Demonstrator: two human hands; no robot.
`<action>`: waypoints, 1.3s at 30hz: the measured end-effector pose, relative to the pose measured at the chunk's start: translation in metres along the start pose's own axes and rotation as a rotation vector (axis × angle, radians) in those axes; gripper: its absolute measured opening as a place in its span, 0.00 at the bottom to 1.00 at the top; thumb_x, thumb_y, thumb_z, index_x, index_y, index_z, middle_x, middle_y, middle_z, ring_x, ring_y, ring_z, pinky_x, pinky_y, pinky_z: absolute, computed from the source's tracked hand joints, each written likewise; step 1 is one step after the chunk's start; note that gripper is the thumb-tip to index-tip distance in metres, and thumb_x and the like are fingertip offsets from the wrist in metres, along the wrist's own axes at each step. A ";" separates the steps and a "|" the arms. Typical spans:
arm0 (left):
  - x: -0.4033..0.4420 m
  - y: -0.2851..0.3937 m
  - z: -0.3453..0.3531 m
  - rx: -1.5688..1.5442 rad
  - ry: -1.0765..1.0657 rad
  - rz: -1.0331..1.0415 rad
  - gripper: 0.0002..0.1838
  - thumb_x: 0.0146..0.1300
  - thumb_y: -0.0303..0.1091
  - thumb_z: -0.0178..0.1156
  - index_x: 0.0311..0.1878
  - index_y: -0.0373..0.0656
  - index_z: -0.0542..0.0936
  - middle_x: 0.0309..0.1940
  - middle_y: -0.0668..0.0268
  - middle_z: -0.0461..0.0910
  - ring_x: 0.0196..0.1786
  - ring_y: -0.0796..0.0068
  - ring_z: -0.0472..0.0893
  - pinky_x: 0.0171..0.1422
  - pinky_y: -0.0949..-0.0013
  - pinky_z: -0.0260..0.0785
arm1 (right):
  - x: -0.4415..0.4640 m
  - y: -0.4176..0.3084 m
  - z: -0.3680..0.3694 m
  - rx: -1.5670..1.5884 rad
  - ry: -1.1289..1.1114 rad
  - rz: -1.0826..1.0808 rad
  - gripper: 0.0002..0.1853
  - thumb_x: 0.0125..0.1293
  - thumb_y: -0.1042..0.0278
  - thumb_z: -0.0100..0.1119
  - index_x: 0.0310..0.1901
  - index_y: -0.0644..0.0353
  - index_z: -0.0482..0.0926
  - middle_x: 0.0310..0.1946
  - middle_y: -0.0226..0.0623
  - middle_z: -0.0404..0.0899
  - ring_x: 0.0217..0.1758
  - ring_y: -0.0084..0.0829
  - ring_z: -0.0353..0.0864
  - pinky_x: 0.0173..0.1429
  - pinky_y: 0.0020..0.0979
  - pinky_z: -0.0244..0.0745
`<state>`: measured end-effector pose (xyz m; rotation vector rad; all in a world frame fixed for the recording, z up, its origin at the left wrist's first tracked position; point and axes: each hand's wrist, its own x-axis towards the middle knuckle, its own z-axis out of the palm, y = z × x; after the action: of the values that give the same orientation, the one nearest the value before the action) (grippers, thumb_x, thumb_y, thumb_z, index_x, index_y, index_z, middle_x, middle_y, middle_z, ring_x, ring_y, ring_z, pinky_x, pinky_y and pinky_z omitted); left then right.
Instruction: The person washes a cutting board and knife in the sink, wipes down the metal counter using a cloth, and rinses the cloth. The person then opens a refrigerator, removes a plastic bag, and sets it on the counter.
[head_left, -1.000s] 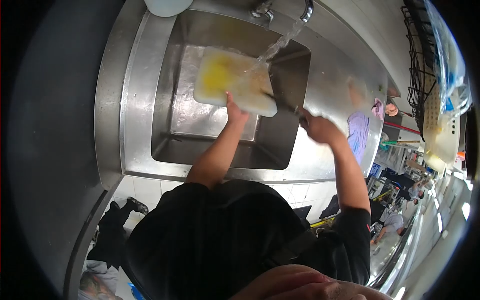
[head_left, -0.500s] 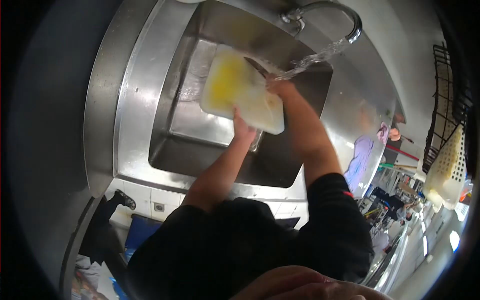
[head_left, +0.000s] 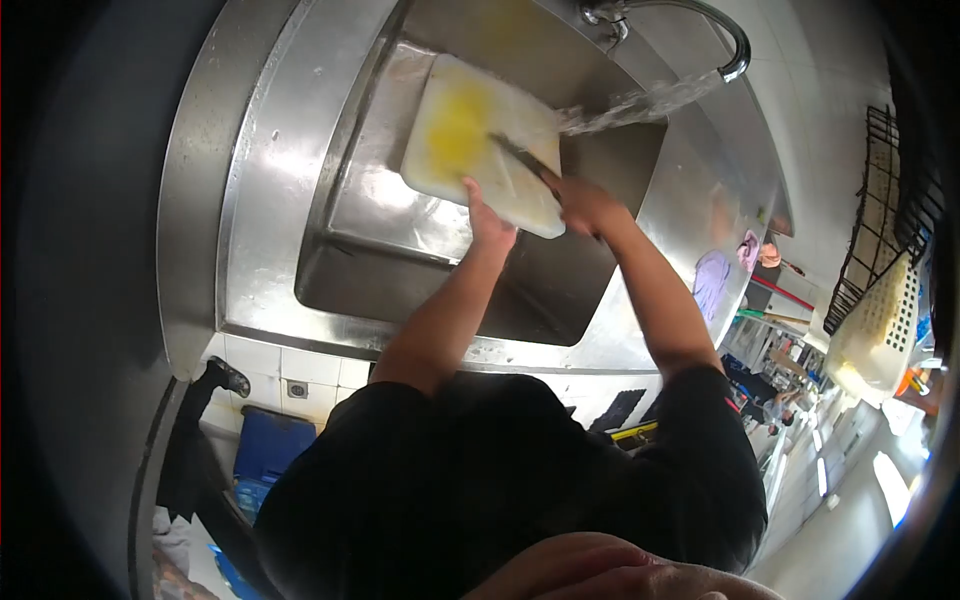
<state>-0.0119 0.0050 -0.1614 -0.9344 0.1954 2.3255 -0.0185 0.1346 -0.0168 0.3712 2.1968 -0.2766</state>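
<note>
A white cutting board (head_left: 525, 160) with a broad yellow patch is held tilted inside the steel sink (head_left: 350, 270). My left hand (head_left: 490, 222) grips its near edge, the thumb lying over the top face. In my right hand (head_left: 590, 207) is a knife (head_left: 522, 157), its dark blade lying across the board and pointing toward the yellow patch. Whether the blade touches the surface I cannot tell. Running water (head_left: 640, 108) falls from the curved faucet (head_left: 738, 62) onto the board's far right corner.
Purple cloth (head_left: 711, 280) lies on the steel counter right of the sink. A black wire rack (head_left: 862, 220) and a white perforated basket (head_left: 880, 330) are at the far right. Another person's leg and shoe (head_left: 232, 377) show at lower left. People stand in the background at right.
My right hand with the knife has moved from the board's far right side, by the water, toward its near right corner. The view has shifted slightly; my left hand keeps its hold.
</note>
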 end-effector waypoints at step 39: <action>-0.001 0.007 0.011 -0.022 -0.022 -0.008 0.31 0.71 0.59 0.43 0.66 0.45 0.66 0.62 0.64 0.70 0.65 0.62 0.69 0.70 0.56 0.59 | 0.154 -0.049 -0.061 0.011 0.009 0.014 0.31 0.49 0.74 0.53 0.61 0.61 0.70 0.42 0.56 0.81 0.43 0.51 0.83 0.43 0.43 0.78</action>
<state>-0.0218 0.0028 -0.1537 -0.9186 0.1567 2.3336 -0.1699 0.1346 -0.0997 0.3945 2.2011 -0.2795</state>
